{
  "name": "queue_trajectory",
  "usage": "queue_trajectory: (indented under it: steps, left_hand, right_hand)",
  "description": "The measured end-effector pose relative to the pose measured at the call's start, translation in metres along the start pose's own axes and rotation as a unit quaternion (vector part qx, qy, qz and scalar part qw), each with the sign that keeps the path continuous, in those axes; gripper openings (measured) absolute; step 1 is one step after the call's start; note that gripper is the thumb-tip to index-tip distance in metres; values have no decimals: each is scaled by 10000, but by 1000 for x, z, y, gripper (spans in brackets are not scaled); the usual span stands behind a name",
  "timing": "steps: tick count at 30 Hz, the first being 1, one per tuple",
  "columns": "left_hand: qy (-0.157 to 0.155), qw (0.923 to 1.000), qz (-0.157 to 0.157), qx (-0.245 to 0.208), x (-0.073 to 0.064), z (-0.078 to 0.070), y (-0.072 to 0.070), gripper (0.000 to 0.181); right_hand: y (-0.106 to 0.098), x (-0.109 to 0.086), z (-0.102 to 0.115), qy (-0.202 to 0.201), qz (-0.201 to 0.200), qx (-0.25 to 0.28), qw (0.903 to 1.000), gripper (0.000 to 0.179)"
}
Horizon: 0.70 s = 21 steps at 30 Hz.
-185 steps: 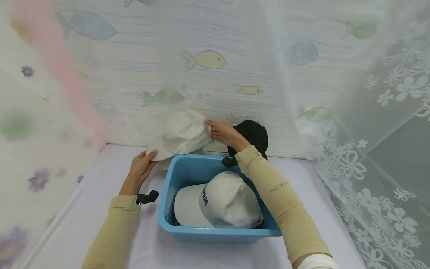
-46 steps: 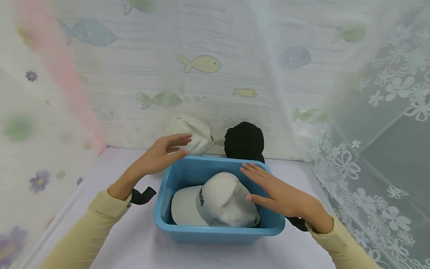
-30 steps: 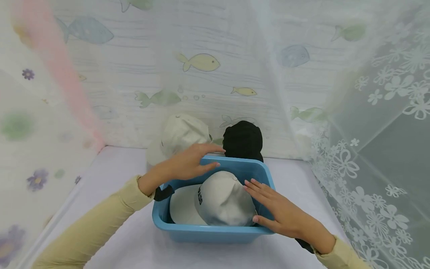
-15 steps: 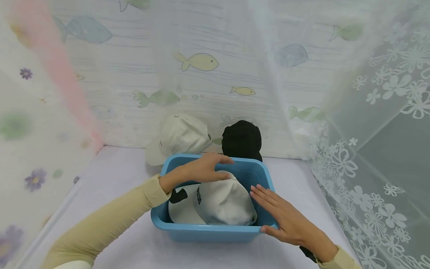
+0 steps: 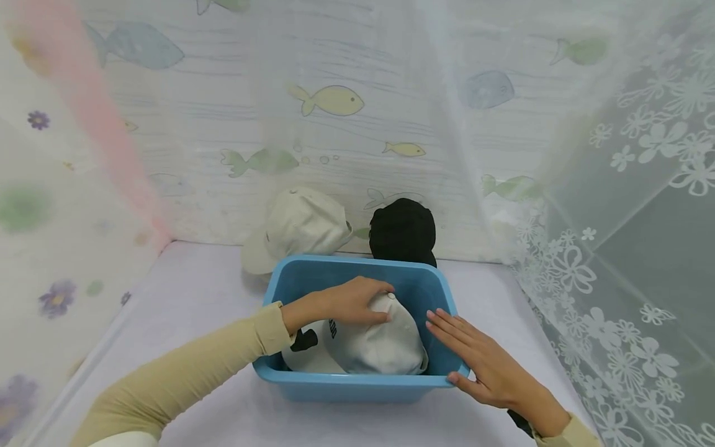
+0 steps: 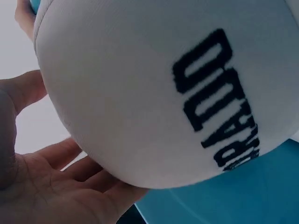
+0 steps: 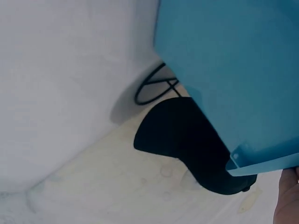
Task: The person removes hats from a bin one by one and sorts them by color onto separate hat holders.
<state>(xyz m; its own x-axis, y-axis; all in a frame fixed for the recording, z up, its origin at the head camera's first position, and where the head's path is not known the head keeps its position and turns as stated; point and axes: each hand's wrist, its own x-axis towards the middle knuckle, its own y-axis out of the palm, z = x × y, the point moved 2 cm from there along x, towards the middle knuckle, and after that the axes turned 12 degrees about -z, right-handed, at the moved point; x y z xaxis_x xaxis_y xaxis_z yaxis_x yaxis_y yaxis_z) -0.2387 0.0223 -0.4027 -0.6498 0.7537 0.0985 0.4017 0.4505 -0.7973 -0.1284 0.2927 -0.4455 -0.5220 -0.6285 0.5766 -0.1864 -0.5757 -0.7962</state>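
A white baseball cap (image 5: 385, 347) with dark lettering lies in a blue plastic tub (image 5: 357, 380), its brim toward the left. My left hand (image 5: 352, 302) reaches over the tub from the left and grips the crown, thumb and fingers spread round it. In the left wrist view, the lettered front of the cap fills much of the picture, with the hand (image 6: 60, 186) along its edge. My right hand (image 5: 486, 360) is at the tub's right rim, fingers straight, thumb tip by the front right corner. Only part of it shows in the right wrist view.
Behind the tub, an off-white cap (image 5: 304, 223) sits at the left and a black cap (image 5: 402, 231) at the right. A black wire frame (image 7: 137, 95) stands near the black cap. A fish-patterned curtain (image 5: 335, 124) hangs along the back of the white-covered table (image 5: 212, 354).
Both hands have left the off-white cap at the back. My left hand has moved right and down onto the crown in the tub. My right hand has shifted down to the right rim.
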Motion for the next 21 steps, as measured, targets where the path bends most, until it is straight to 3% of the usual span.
queue_trajectory:
  steps: [4, 15, 21]
  left_hand:
    - [-125, 9999, -5, -20, -1, -3, 3, 61]
    - [-760, 9964, -297, -215, -2, -2, 4, 52]
    - [-803, 9940, -607, -416, -5, -5, 0, 44]
  right_hand:
    - [-1, -3, 0, 24, -51, -44, 10000, 68]
    - [-1, 0, 0, 129, -77, -129, 9998, 66]
    - [0, 0, 0, 233, -75, -93, 9997, 66]
